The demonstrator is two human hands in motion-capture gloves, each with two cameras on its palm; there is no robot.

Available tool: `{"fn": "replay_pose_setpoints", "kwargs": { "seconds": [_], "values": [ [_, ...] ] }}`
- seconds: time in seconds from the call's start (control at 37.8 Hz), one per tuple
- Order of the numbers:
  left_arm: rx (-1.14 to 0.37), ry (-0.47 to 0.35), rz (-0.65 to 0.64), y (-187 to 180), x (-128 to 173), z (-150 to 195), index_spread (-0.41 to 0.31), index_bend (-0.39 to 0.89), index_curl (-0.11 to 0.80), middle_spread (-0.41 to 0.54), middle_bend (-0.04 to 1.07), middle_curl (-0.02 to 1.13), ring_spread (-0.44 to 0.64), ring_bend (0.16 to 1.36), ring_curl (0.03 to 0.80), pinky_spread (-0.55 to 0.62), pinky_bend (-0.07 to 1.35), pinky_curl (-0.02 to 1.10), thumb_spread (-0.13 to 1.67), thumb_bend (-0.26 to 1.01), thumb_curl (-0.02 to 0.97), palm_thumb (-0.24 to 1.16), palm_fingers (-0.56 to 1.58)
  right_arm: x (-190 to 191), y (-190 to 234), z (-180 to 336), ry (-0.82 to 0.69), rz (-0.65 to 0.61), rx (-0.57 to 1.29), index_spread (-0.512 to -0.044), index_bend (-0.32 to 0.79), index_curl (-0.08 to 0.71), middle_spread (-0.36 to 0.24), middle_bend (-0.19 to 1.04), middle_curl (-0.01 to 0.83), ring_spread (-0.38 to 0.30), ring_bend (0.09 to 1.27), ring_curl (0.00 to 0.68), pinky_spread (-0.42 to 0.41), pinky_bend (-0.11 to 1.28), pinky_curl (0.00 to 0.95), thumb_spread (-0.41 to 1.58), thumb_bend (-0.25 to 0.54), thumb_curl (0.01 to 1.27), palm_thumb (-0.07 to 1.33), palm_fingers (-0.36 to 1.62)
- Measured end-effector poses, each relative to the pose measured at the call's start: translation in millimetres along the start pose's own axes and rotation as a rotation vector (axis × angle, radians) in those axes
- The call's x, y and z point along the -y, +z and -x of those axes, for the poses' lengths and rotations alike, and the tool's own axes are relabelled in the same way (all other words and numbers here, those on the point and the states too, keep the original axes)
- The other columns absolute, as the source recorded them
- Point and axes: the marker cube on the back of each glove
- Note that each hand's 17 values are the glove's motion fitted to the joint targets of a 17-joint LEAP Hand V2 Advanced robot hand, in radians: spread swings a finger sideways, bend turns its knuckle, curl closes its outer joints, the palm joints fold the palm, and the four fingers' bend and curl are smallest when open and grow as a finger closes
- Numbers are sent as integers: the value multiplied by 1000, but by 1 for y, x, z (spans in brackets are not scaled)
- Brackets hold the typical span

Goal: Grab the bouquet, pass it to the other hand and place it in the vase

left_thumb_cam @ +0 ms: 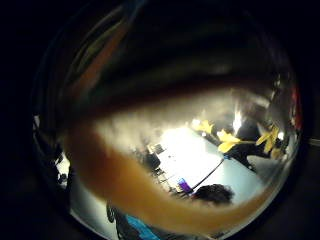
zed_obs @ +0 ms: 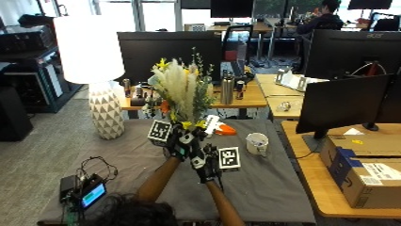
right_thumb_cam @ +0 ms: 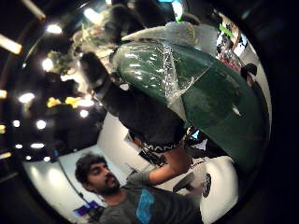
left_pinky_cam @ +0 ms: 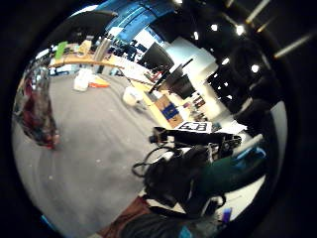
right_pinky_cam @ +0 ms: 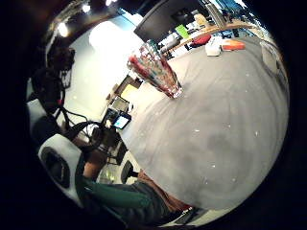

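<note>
No legible writing on the task's things; a monitor (zed_obs: 351,47) at the far right carries a small maker's mark, too small to read with certainty.

Bouquet (zed_obs: 181,92) is held upright above the grey-covered table (zed_obs: 269,183), in front of the person, both gloved hands meeting at its base. Pale feathery plumes, green sprigs, yellow and orange bits on top. Left hand (zed_obs: 177,137) is curled round the lower stems. Right hand (zed_obs: 204,162) sits just below and beside it; right thumb side palm view shows the green wrap with clear film (right_thumb_cam: 196,88) close against that palm, with gloved fingers (right_thumb_cam: 100,77) closed on it. Whether the right hand's own fingers close on the wrap cannot be told.

Vase (right_pinky_cam: 156,69), patterned red glass, stands on the table, nothing seen in it. White mug (zed_obs: 256,143) to the right, contents not visible. White lamp (zed_obs: 94,70) at the table's far left. Small screen device (zed_obs: 92,193) with cables at near left. Office room: desks, dark monitors, cardboard boxes (zed_obs: 363,165) at right.
</note>
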Motion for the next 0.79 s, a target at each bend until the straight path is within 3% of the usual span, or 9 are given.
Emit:
{"fn": "replay_pose_setpoints", "kwargs": {
  "seconds": [0.11, 0.21, 0.32, 0.48, 0.58, 0.69, 0.79],
  "values": [
    [-33, -51, -10, -6, 0, 7, -182, 148, 284, -218, 192, 379, -241, 605, 339, -228, 562, 414, 1013, 69, 397, 703, 1153, 1, 11, -3, 2, 52, 13, -247, 199, 562, -168, 748, 581, -200, 944, 523, -305, 666, 455, 739, -23, 638, 969, 1392],
    [-33, -50, -7, -10, 0, 10, -216, 106, 282, -263, 224, 412, -305, 662, 375, -321, 643, 446, 971, 56, 429, 744, 1266, -3, 16, 3, 48, 121, 9, -243, 201, 569, -167, 748, 580, -202, 933, 519, -304, 658, 453, 738, -20, 645, 979, 1385],
    [-21, -44, -17, -14, -1, 13, -242, 94, 273, -322, 476, 489, -342, 757, 414, -366, 597, 445, 962, 18, 442, 732, 1432, -5, 17, 2, 63, 226, -50, -240, 215, 581, -166, 746, 578, -203, 902, 509, -294, 634, 445, 717, -19, 655, 995, 1359],
    [-34, -32, -18, -29, 3, 6, -269, 152, 297, -357, 636, 552, -363, 823, 450, -403, 631, 458, 979, -12, 458, 734, 1423, -11, 0, -2, 73, 490, -262, -240, 190, 582, -159, 666, 553, -191, 846, 489, -267, 623, 436, 678, -29, 667, 989, 1282],
    [-33, 2, -41, -49, 9, -9, -288, 184, 325, -365, 685, 581, -367, 852, 466, -418, 658, 468, 1004, -22, 457, 717, 1413, -20, -24, 0, 124, 622, -493, -245, 113, 540, -130, 586, 523, -143, 717, 452, -154, 626, 436, 715, -30, 654, 973, 1024],
    [23, 22, -93, -75, 17, -28, -298, 195, 352, -372, 715, 598, -369, 869, 475, -420, 675, 476, 1031, -21, 455, 711, 1396, -22, -57, 2, 184, 638, -733, -249, 140, 528, -105, 496, 498, -88, 612, 434, -37, 595, 444, 788, -22, 641, 966, 849],
    [198, 164, -166, -120, 36, -53, -305, 199, 379, -376, 730, 607, -372, 887, 482, -424, 690, 481, 1058, -21, 449, 702, 1384, -18, -103, 5, 255, 560, -1016, -272, 192, 531, -62, 382, 460, 0, 463, 400, 104, 553, 436, 898, -36, 612, 911, 618]
  ]
}}
